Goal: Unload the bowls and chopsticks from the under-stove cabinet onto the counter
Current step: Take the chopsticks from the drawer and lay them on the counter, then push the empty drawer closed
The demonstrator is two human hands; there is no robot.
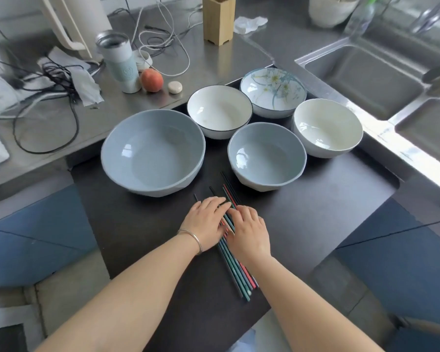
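Note:
Several bowls stand on the black stove top (315,212): a large blue bowl (152,151), a smaller blue bowl (265,154), a white bowl with a dark rim (219,110), a flowered bowl (273,90) and a plain white bowl (326,127). A bundle of coloured chopsticks (235,265) lies flat in front of the bowls. My left hand (206,222) rests on the chopsticks' far part with straight fingers. My right hand (248,232) lies flat on them from the right. The hands hide the bundle's middle.
A steel counter (213,54) holds a tumbler (119,64), a peach (151,80), a small white lid (175,87), cables (43,80), a wooden holder (218,19) and tissue (249,22). A steel sink (366,72) lies at the right. Blue cabinet fronts (36,237) flank the stove.

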